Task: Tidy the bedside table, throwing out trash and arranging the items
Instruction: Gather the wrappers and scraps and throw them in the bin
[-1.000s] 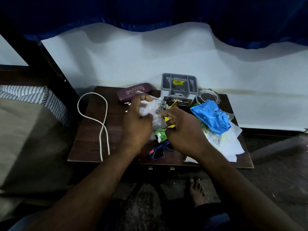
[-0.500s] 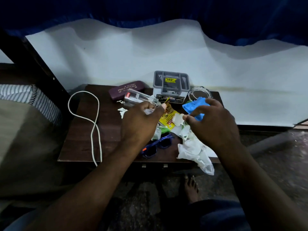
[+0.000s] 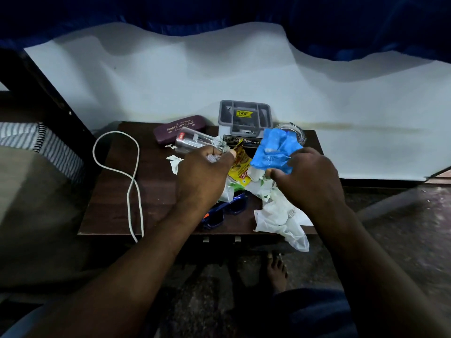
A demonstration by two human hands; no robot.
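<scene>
Judged limp and light, the one-o'clock blue bag (image 3: 273, 150) is edge-pinched by the right hand (image 3: 308, 182); clear wrappers (image 3: 211, 158) are gripped by the left hand (image 3: 203, 173).

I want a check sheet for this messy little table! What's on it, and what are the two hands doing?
Surface: dark wooden table, crowded in the middle and right.
Job's things: maroon glasses case, grey organiser box and glass dish at the back; clear bottle on its side; blue sunglasses near the front.
Clutter: blue bag, yellow packet, paper scraps, white plastic bag drooping over the front edge.
Hands: left hand grips a crumpled clear wrapper; right hand pinches the blue bag.
Cables: white cable looped on the table's left, running off the front.
Surroundings: white wall, blue curtain above, striped bedding left, bare foot below.
</scene>
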